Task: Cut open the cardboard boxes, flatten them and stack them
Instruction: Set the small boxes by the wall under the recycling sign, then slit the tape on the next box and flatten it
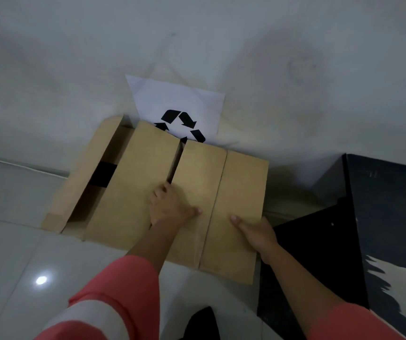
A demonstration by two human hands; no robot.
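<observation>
the flat tan-brown cardboard box is plain, with one black tape strip. the white paper sheet bears black recycling arrows. the coral-pink fabric sleeves show a white band on the left one. the glossy floor tiles are pale grey-white; the black angular panel shows a jagged cream patch.

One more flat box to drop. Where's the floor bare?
Bare tile floor left of the cardboard and in front of it. Crowded on the right: a black panel lies beside the cardboard, where the right hand holds its edge.
</observation>
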